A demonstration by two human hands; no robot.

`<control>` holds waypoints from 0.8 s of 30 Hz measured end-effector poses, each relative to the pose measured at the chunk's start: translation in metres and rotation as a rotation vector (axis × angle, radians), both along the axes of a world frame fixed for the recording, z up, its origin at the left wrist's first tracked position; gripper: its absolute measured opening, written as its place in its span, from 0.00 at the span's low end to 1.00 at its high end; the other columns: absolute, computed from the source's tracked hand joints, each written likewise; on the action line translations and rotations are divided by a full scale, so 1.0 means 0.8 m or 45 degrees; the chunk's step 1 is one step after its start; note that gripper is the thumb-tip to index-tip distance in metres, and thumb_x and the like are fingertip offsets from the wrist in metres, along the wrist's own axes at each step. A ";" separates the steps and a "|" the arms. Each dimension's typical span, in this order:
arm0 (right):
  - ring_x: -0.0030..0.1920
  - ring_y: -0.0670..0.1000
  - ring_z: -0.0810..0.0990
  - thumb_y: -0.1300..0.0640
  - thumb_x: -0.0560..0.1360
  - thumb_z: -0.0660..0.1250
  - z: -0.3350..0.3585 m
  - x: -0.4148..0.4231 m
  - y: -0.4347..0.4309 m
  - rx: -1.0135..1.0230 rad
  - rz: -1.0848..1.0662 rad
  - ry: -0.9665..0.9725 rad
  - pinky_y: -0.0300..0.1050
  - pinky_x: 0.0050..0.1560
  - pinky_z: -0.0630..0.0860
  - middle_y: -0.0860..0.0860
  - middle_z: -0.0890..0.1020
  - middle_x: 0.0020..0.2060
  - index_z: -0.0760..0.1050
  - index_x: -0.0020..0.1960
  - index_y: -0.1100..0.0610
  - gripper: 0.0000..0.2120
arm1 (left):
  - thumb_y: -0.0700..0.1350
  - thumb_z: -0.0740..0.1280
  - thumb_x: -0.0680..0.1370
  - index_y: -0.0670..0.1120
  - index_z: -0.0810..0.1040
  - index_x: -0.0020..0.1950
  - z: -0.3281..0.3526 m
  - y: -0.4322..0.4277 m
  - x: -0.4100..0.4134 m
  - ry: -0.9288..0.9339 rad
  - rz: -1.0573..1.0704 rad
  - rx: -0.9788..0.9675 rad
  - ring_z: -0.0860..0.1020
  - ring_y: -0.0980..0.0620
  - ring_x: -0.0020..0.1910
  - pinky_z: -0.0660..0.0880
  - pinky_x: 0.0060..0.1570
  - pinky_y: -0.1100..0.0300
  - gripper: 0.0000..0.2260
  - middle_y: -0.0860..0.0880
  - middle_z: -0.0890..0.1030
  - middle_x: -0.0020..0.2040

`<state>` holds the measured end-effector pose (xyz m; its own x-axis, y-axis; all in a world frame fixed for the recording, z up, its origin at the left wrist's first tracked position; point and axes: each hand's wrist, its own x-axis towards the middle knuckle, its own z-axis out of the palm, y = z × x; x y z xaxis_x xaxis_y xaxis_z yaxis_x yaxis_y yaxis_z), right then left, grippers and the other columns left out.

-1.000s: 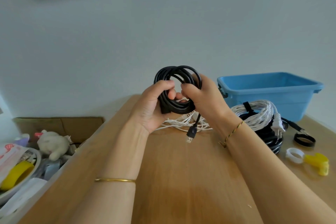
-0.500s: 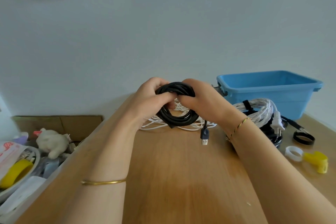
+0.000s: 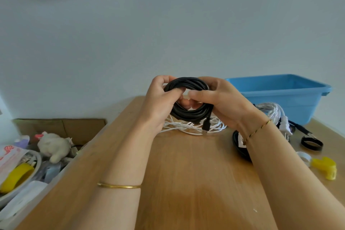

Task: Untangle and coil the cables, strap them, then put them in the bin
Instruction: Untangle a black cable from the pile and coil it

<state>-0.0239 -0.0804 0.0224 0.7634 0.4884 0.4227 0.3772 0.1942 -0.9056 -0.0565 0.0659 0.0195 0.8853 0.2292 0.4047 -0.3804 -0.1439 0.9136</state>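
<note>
**Holding the black coil tight for strapping**

The desk [image 3: 186, 183] is carrying everything, with the blue bin [image 3: 280, 89] sitting at its far right corner. Above the far edge, both hands are gripping the black coil [image 3: 188, 113]. The left hand [image 3: 158, 102] is curling its fingers round the left side of the loops. The right hand [image 3: 224, 104] is pinching the right side, its thumb lying across the front. The coil is hanging clear of the loose white cable [image 3: 186, 127] that is lying on the desk beneath it.

The coiling is looking finished, so strapping is probably coming next. Doing it well is meaning one hand clamping all the loops alone while the other is reaching for the black strap loop [image 3: 311, 144] near the right edge. The USB plug [image 3: 206, 125] is dangling below the coil. Tucking it along the loops is the way to avoid snagging the white strands.
</note>
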 end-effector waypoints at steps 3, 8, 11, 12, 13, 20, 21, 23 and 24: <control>0.30 0.46 0.72 0.67 0.74 0.65 0.002 0.002 -0.002 0.113 0.083 0.147 0.38 0.35 0.74 0.50 0.77 0.31 0.74 0.61 0.67 0.15 | 0.36 0.64 0.78 0.39 0.72 0.57 0.000 0.000 0.002 0.021 -0.064 -0.050 0.76 0.55 0.25 0.78 0.44 0.47 0.09 0.52 0.75 0.26; 0.25 0.44 0.70 0.68 0.76 0.61 0.010 0.003 -0.016 0.292 0.160 0.453 0.35 0.29 0.73 0.55 0.76 0.33 0.74 0.58 0.64 0.12 | 0.38 0.65 0.78 0.44 0.81 0.41 -0.001 -0.008 -0.007 0.071 -0.353 -0.060 0.78 0.56 0.31 0.75 0.34 0.61 0.08 0.52 0.77 0.28; 0.25 0.43 0.69 0.67 0.78 0.60 0.011 -0.008 -0.020 0.192 0.080 0.336 0.33 0.28 0.71 0.54 0.74 0.33 0.76 0.55 0.63 0.09 | 0.40 0.68 0.74 0.46 0.81 0.33 0.001 -0.006 -0.012 0.153 -0.513 -0.102 0.77 0.57 0.29 0.74 0.31 0.64 0.10 0.50 0.77 0.29; 0.26 0.42 0.68 0.67 0.79 0.59 0.009 -0.012 -0.020 0.115 0.021 0.245 0.33 0.29 0.71 0.54 0.74 0.34 0.76 0.55 0.63 0.09 | 0.42 0.68 0.72 0.45 0.81 0.34 0.001 -0.006 -0.014 0.193 -0.568 -0.143 0.77 0.57 0.29 0.75 0.32 0.65 0.07 0.50 0.77 0.29; 0.27 0.43 0.68 0.66 0.79 0.59 0.008 -0.015 -0.018 0.020 -0.041 0.138 0.34 0.30 0.70 0.53 0.73 0.34 0.76 0.55 0.64 0.09 | 0.44 0.68 0.70 0.43 0.81 0.37 0.003 -0.004 -0.016 0.239 -0.630 -0.196 0.77 0.56 0.28 0.76 0.32 0.64 0.05 0.49 0.79 0.31; 0.42 0.52 0.80 0.61 0.79 0.61 -0.011 -0.040 -0.046 -0.374 -0.469 -0.275 0.45 0.48 0.77 0.55 0.81 0.43 0.76 0.58 0.58 0.10 | 0.52 0.68 0.69 0.42 0.73 0.43 0.003 -0.043 -0.015 0.372 -0.623 -0.230 0.74 0.55 0.27 0.76 0.30 0.62 0.14 0.51 0.71 0.27; 0.38 0.49 0.78 0.61 0.79 0.61 -0.016 -0.042 -0.049 -0.354 -0.506 -0.263 0.42 0.44 0.76 0.52 0.80 0.40 0.75 0.58 0.59 0.10 | 0.51 0.69 0.69 0.42 0.71 0.43 0.000 -0.050 -0.012 0.368 -0.610 -0.243 0.72 0.55 0.26 0.75 0.29 0.62 0.14 0.51 0.70 0.26; 0.34 0.45 0.74 0.61 0.79 0.60 -0.027 -0.049 -0.058 -0.264 -0.576 -0.173 0.39 0.40 0.73 0.50 0.76 0.36 0.75 0.58 0.60 0.09 | 0.49 0.69 0.71 0.42 0.70 0.44 -0.005 -0.069 -0.009 0.376 -0.592 -0.265 0.67 0.58 0.22 0.71 0.25 0.64 0.13 0.52 0.67 0.26; 0.34 0.45 0.73 0.61 0.79 0.60 -0.033 -0.053 -0.066 -0.209 -0.614 -0.105 0.40 0.39 0.73 0.50 0.76 0.35 0.75 0.58 0.60 0.09 | 0.48 0.68 0.74 0.42 0.71 0.45 -0.008 -0.081 -0.009 0.379 -0.582 -0.273 0.65 0.59 0.21 0.70 0.24 0.66 0.11 0.52 0.67 0.25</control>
<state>-0.0660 -0.1331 -0.0038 0.8857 0.1538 0.4380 0.4599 -0.1617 -0.8731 -0.0635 0.0007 0.0132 0.9820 -0.1536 0.1100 -0.0826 0.1745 0.9812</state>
